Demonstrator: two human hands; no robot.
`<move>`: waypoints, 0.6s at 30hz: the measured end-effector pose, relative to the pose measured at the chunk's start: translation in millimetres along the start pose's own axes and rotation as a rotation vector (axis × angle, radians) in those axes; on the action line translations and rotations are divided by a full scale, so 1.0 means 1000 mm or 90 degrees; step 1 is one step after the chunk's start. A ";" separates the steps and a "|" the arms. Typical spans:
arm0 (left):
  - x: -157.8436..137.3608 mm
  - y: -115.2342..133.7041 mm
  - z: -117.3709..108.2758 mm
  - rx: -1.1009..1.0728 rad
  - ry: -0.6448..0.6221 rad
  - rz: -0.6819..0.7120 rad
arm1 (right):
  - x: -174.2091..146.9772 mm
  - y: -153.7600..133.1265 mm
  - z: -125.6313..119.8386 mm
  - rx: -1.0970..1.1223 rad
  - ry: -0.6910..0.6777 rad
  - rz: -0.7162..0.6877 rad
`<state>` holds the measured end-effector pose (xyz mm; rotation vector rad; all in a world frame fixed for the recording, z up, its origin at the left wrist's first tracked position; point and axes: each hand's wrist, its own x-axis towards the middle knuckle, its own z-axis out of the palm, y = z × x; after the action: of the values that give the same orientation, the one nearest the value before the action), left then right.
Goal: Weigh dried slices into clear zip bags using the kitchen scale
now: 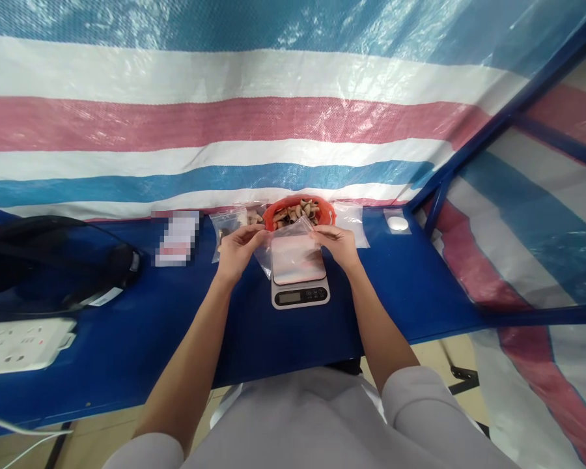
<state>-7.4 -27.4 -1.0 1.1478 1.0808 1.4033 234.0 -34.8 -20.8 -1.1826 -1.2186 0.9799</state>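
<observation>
A clear plastic zip bag (290,240) is stretched between my two hands, above a white digital kitchen scale (301,294). My left hand (239,249) pinches the bag's left side, and my right hand (339,244) pinches its upper right corner. Just behind the scale sits an orange-red basket (328,213) holding several dried, brown-and-pale pieces that look like sliced mushrooms (297,212). Left of the basket lies a filled clear bag (224,225), partly hidden by my left hand. Flat bags (354,225) lie behind my right hand. The scale's display looks blank.
On the blue table (166,326), a black headset-like object (122,264) and a white power strip (24,345) lie at the left. A blurred printed packet (178,238) lies nearer the middle. A small bag with a white round item (397,223) is at the right. Striped sheeting (224,124) hangs behind.
</observation>
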 end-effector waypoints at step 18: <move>0.011 0.011 0.075 -0.026 -0.173 -0.063 | 0.013 -0.031 -0.039 0.055 0.009 0.059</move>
<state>64.3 -14.1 23.0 1.1994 0.8995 1.1502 272.6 -32.1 13.2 -1.1838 -1.1077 1.0816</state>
